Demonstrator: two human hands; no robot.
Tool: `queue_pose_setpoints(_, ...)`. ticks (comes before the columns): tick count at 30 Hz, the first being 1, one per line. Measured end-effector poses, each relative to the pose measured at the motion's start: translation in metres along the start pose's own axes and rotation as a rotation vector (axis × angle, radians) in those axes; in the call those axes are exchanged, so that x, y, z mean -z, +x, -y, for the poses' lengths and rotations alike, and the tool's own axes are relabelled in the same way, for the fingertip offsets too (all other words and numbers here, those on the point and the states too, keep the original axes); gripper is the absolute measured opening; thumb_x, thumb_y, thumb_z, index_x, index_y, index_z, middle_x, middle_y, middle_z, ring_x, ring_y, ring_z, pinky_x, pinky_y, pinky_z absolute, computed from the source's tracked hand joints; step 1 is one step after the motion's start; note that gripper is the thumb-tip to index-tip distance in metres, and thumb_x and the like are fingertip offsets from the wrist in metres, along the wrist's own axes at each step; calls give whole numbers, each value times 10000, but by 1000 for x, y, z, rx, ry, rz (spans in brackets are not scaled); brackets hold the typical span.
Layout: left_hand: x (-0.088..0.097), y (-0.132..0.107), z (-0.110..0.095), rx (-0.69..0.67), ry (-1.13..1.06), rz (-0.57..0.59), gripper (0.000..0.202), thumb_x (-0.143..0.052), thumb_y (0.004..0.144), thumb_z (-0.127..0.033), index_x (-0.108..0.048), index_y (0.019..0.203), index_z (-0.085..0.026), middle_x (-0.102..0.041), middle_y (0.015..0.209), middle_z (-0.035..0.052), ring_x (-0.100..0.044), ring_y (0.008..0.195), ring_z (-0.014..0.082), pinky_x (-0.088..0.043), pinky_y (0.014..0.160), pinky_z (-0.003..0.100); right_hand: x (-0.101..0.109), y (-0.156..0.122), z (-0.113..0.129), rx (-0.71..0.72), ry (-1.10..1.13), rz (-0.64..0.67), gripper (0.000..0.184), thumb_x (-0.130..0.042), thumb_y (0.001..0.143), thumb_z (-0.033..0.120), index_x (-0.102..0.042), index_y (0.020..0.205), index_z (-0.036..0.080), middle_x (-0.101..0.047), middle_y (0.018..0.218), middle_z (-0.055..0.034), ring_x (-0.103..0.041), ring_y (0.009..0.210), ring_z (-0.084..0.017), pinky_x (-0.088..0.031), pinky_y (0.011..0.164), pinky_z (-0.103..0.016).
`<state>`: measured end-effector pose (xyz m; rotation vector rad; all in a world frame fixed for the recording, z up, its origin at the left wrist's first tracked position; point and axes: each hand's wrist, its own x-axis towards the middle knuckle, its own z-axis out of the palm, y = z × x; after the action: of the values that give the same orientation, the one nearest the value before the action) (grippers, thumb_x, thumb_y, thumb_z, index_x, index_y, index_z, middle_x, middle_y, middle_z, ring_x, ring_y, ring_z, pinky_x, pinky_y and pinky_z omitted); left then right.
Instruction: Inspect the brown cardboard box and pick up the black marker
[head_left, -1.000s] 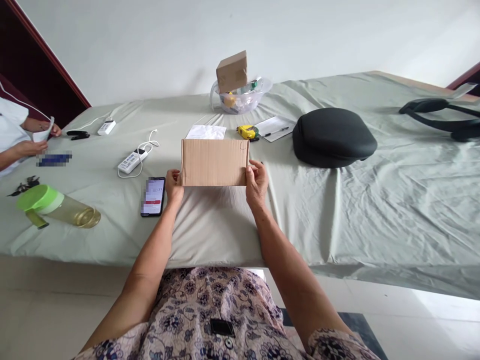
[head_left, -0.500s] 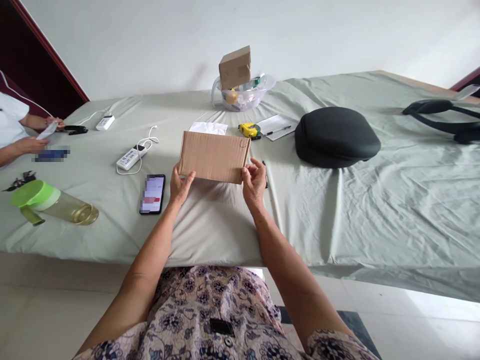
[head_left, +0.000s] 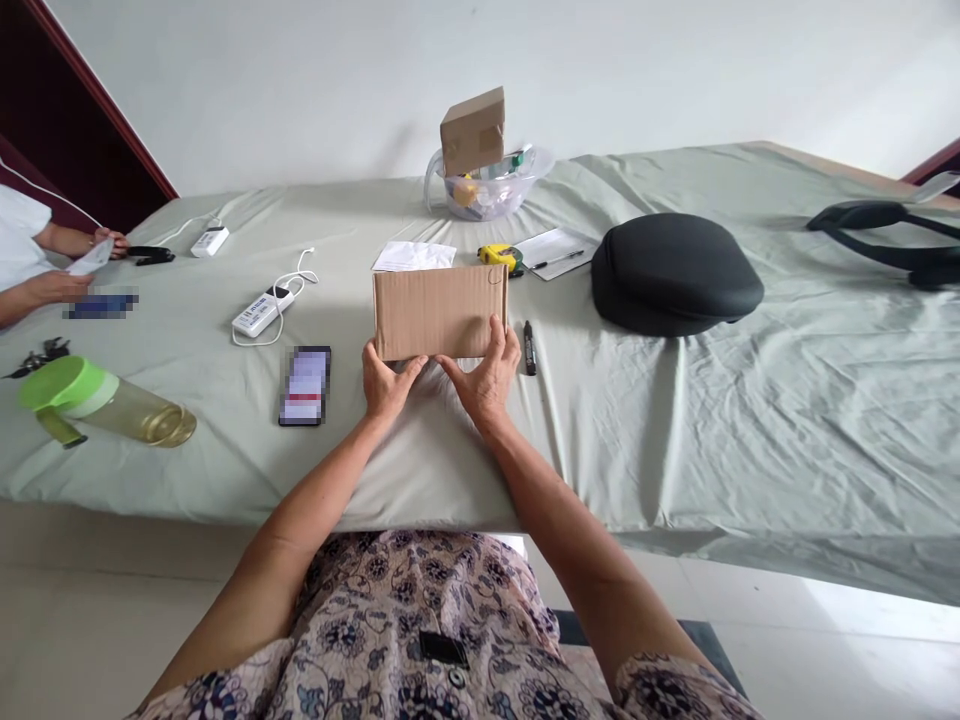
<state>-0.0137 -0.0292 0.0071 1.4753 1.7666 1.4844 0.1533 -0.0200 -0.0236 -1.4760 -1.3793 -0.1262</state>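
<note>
A flat brown cardboard box is held between both hands over the table, with a small curved mark at its upper right corner. My left hand grips the lower left corner, its thumb along the bottom edge. Around the lower right corner is my right hand, thumb at the bottom edge and a finger lying on the box's face. Both thumbs nearly meet at the middle of that edge. A black marker lies just right of my right hand. Behind the box are a white paper and a yellow tape measure.
A phone, a power strip and a green-lidded bottle lie left. Rightward sits a black case. Further back, a clear basin carries another carton. A co-worker's hands hold paper at far left.
The box has moved slightly right and is more level. My right hand has shifted from its right edge to the lower corner, and both thumbs have come together. The marker is now uncovered.
</note>
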Motion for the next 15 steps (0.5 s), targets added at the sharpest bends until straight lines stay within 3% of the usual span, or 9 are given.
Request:
queue_pose_setpoints(5, 5, 10, 9, -4, -79, 9, 762, -902, 719, -502, -482, 1284, -213, -637, 1333, 168, -627, 1275, 346, -520, 1085, 479, 6, 8, -9, -11, 206, 62, 901, -658, 859, 744, -418, 1552, 221, -522, 1490, -203, -498, 1390, -371, -447, 1153, -630)
queue_pose_setpoints(9, 12, 21, 18, 1, -155, 37, 749, -849, 771, -566, -479, 1309, -199, -656, 1308, 166, -649, 1251, 336, -524, 1071, 483, 13, 16, -11, -89, 426, 93, 718, -639, 901, 688, -503, 1473, 278, -633, 1402, -145, -641, 1226, -300, -593, 982, -503)
queue_pose_setpoints(15, 17, 28, 22, 26, -275, 57, 695, -798, 827, -574, -437, 1312, -232, -669, 1268, 140, -685, 1178, 300, -556, 1017, 437, 18, 18, -6, -143, 565, 139, 491, -653, 912, 594, -627, 1298, 292, -707, 1285, -101, -700, 1054, -230, -630, 846, -397)
